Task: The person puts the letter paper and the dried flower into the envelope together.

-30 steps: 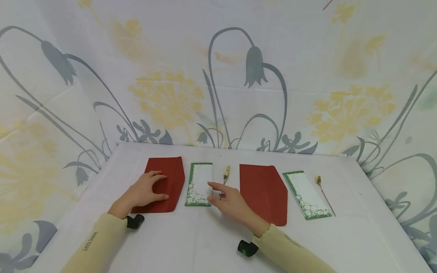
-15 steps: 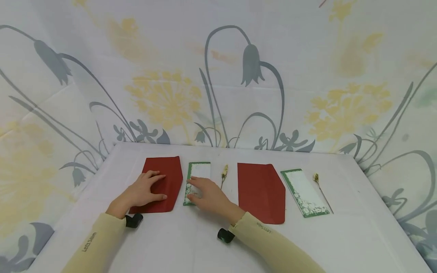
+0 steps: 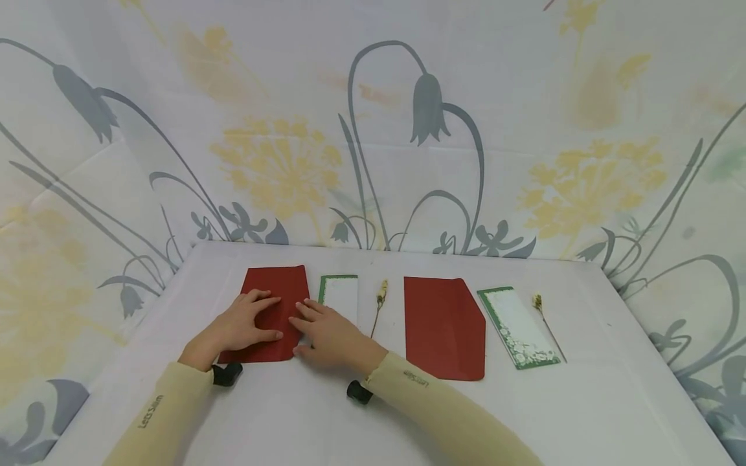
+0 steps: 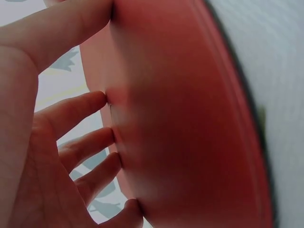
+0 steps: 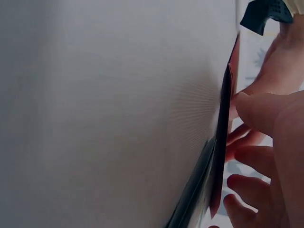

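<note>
Right hand (image 3: 333, 336) joined left hand (image 3: 237, 322) at leftmost envelope (image 3: 272, 318); inside hidden.

Red env. (image 3: 272, 318) flat, L side

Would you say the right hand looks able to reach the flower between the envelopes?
Probably yes: the flower's head lies uncovered on the table, close to the right hand, though its fingers point away.
</note>
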